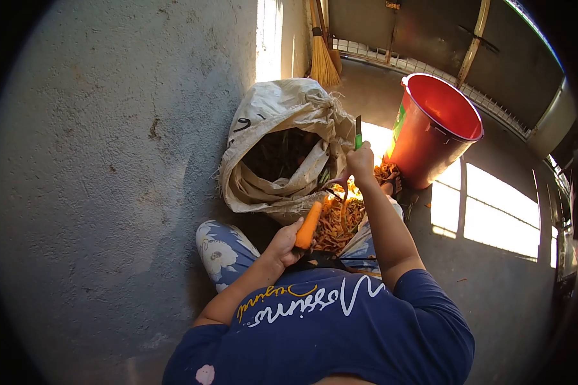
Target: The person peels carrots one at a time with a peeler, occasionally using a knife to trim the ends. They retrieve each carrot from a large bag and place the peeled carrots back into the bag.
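My left hand [285, 245] is closed around the lower end of an orange carrot [309, 226], which points up and away from me. My right hand [361, 162] grips a green-handled knife [358, 138], its dark blade sticking up above the fist. Just below that fist is a thin pinkish-brown strip, and I cannot make out whether it belongs to a tool or is a peel. A heap of orange carrot peelings [340, 221] lies between my legs, partly in bright sun. Beyond the carrot, a whitish woven sack [253, 186] gapes with dark, indistinct contents.
A tall red bucket [424, 144] stands at the right, with more peelings near its base by my foot. The rough grey wall [115, 160] runs along the left. A straw broom [324, 61] leans at the back, near a dark metal gate [424, 35].
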The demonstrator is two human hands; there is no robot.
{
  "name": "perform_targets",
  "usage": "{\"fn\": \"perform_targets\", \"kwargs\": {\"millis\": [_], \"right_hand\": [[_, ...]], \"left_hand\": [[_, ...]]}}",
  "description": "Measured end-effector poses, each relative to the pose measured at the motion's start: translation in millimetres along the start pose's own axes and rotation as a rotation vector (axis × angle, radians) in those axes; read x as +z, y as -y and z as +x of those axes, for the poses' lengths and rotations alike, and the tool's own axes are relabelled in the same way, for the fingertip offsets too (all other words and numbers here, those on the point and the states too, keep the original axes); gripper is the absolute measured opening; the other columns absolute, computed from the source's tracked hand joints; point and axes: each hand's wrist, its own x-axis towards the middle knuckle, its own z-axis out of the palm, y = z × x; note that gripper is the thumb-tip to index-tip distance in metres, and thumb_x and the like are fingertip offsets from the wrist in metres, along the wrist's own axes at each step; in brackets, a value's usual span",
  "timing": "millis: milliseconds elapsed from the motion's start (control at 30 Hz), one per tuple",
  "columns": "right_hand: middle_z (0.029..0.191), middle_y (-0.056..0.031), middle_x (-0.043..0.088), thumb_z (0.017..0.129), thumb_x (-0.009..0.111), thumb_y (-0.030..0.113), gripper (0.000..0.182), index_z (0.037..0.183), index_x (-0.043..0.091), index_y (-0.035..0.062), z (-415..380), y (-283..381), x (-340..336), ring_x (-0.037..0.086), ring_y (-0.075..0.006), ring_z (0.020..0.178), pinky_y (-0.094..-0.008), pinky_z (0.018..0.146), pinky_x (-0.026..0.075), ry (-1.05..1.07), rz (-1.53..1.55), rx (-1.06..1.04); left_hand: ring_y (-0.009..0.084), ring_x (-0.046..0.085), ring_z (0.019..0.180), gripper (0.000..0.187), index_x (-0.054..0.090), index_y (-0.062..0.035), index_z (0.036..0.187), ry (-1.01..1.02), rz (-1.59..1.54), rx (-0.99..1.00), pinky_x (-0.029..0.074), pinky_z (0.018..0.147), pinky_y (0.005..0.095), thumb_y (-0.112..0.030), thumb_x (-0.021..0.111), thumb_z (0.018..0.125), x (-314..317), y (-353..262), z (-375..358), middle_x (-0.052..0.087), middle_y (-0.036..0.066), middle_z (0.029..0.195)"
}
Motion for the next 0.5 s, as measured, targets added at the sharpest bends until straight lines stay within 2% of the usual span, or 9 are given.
{"fn": "perform_targets", "kwargs": {"millis": [67, 133, 200, 267, 333, 367, 433, 500], "right_hand": [[0.079, -0.0259, 0.059, 0.079, 0.053, 0.014, 0.025, 0.095, 0.047, -0.0049, -15.2, 14.0, -0.3, 0.060, -0.0392, 0.075, -0.0422, 0.065, 0.047, -0.059, 0.022, -0.090], [0.076, -0.0273, 0.057, 0.078, 0.054, 0.014, 0.025, 0.093, 0.045, -0.0042, -33.8, 18.4, 11.5, 0.058, -0.0411, 0.073, -0.0448, 0.065, 0.045, -0.029, 0.072, -0.236], [0.076, -0.0279, 0.057, 0.076, 0.056, 0.012, 0.026, 0.093, 0.044, -0.0039, -61.3, 37.3, 5.3, 0.057, -0.0424, 0.075, -0.0453, 0.065, 0.045, 0.142, 0.139, -0.197], [0.076, -0.0248, 0.056, 0.076, 0.058, 0.013, 0.027, 0.094, 0.045, -0.0031, -82.7, 51.4, 2.0, 0.057, -0.0401, 0.075, -0.0424, 0.066, 0.044, 0.176, 0.159, -0.219], [0.076, -0.0218, 0.055, 0.075, 0.060, 0.013, 0.029, 0.095, 0.045, -0.0022, -90.7, 56.4, 5.4, 0.056, -0.0377, 0.075, -0.0395, 0.067, 0.044, 0.212, 0.176, -0.247], [0.076, -0.0223, 0.056, 0.075, 0.060, 0.012, 0.030, 0.096, 0.045, -0.0020, -92.1, 56.8, 7.7, 0.056, -0.0379, 0.074, -0.0403, 0.066, 0.044, 0.207, 0.162, -0.255], [0.076, -0.0229, 0.056, 0.075, 0.060, 0.012, 0.031, 0.098, 0.044, -0.0017, -94.0, 59.2, 9.5, 0.056, -0.0382, 0.074, -0.0410, 0.066, 0.044, 0.200, 0.147, -0.265], [0.077, -0.0246, 0.056, 0.075, 0.058, 0.010, 0.031, 0.099, 0.043, -0.0023, -95.3, 63.4, 8.9, 0.057, -0.0393, 0.075, -0.0430, 0.066, 0.043, 0.203, 0.085, -0.237]], "left_hand": [[0.0215, 0.058, 0.067, 0.040, 0.051, -0.0034, 0.104, 0.017, -0.082, 0.011, 0.051, 0.057, 0.0338, -0.037, 0.033, 0.094, -11.0, -4.6, 8.9, 0.057, 0.009, 0.081], [0.0221, 0.058, 0.067, 0.039, 0.051, -0.0035, 0.104, 0.027, -0.159, 0.012, 0.051, 0.059, 0.0349, -0.037, 0.033, 0.094, -11.7, -7.3, 13.4, 0.057, 0.010, 0.082], [0.0236, 0.058, 0.070, 0.038, 0.051, -0.0046, 0.104, 0.023, -0.304, 0.000, 0.052, 0.060, 0.0350, -0.036, 0.034, 0.094, -5.5, -12.6, 15.3, 0.057, 0.010, 0.084], [0.0243, 0.058, 0.072, 0.035, 0.052, -0.0064, 0.104, 0.043, -0.316, 0.006, 0.052, 0.063, 0.0365, -0.034, 0.034, 0.094, -7.1, -14.0, 20.5, 0.058, 0.011, 0.085], [0.0248, 0.058, 0.074, 0.033, 0.052, -0.0073, 0.104, 0.233, -0.335, 0.032, 0.052, 0.064, 0.0377, -0.033, 0.033, 0.093, -27.1, -10.7, 39.4, 0.058, 0.011, 0.085], [0.0248, 0.058, 0.074, 0.033, 0.052, -0.0073, 0.104, 0.235, -0.337, 0.034, 0.052, 0.064, 0.0377, -0.033, 0.033, 0.093, -29.2, -8.4, 42.2, 0.058, 0.011, 0.085], [0.0253, 0.058, 0.073, 0.033, 0.053, -0.0087, 0.103, -0.037, -0.174, 0.075, 0.052, 0.063, 0.0386, -0.033, 0.033, 0.093, -7.8, -8.7, 31.5, 0.059, 0.011, 0.086], [0.0259, 0.058, 0.073, 0.033, 0.053, -0.0085, 0.103, -0.067, -0.157, 0.068, 0.051, 0.062, 0.0385, -0.034, 0.035, 0.092, 11.3, -11.0, 18.8, 0.059, 0.010, 0.086]]}}
